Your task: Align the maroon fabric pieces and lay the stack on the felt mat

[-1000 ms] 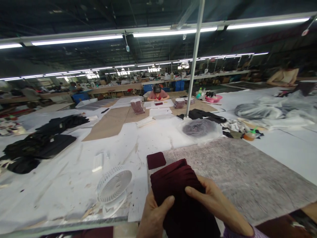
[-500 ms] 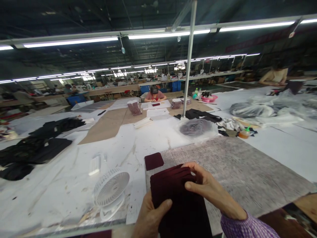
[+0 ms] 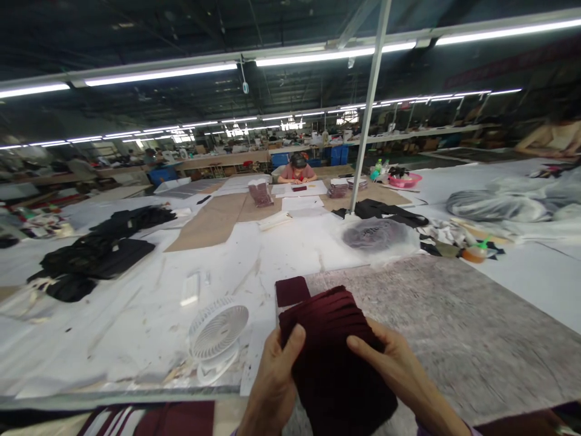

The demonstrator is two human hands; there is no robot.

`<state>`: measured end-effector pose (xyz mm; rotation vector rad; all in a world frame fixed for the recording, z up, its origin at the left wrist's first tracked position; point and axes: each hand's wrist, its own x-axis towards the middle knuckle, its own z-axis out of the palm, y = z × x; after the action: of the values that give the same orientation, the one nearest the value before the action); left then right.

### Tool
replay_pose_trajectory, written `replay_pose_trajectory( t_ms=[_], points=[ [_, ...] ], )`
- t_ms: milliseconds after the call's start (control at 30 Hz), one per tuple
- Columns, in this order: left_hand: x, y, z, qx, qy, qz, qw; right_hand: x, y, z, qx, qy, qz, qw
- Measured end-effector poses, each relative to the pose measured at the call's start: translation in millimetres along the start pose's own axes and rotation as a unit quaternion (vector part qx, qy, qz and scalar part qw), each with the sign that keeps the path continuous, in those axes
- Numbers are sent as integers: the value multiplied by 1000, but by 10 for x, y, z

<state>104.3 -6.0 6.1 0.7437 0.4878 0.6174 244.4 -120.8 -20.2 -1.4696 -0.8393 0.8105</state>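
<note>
No writing is showing; I'm gripping the maroon fabric stack point(image 3: 333, 345) with left hand point(image 3: 272, 381) and right hand point(image 3: 394, 369), grip clamped, beside the white fan point(image 3: 218, 333).

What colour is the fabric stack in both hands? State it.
Dark maroon. The fabric stack shows best in the head view, gripped by the left hand and right hand.

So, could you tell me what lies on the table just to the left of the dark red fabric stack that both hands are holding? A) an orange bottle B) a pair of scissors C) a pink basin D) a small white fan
D: the small white fan lies on the white table just left of the left hand, which, with the right hand, grips the dark red fabric stack.
</note>
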Motion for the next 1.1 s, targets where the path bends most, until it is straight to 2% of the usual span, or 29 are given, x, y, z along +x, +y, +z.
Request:
replay_pose_trajectory(
  t_ms=[167, 567, 633, 700, 800, 867, 967, 1100],
  points=[
    [71, 141, -11, -69, -2, -48, 996, 2, -27, 0, -11, -13, -8, 1000],
    [91, 153, -26, -83, 19, -63, 994, 22, -9, -5, 15, -20, 5, 1000],
    [71, 139, -54, -80, 6, -57, 995, 23, -7, 0, 40, -21, 14, 999],
    [49, 84, -103, -55, -30, -28, 998, 23, -11, 0, 63, -20, 22, 998],
    [28, -61, -178, 39, -78, 26, 996, 33, -31, 1, 74, -10, 22, 997],
    [27, -165, -203, 97, -52, 32, 993, 52, -37, 9, 71, -4, 15, 997],
    [49, -269, -212, 114, 14, 25, 993, 97, 1, 34, 56, 14, 12, 998],
    [117, -312, -258, 97, 28, 24, 995, 168, 120, 76, 99, 75, 22, 992]
  ],
)
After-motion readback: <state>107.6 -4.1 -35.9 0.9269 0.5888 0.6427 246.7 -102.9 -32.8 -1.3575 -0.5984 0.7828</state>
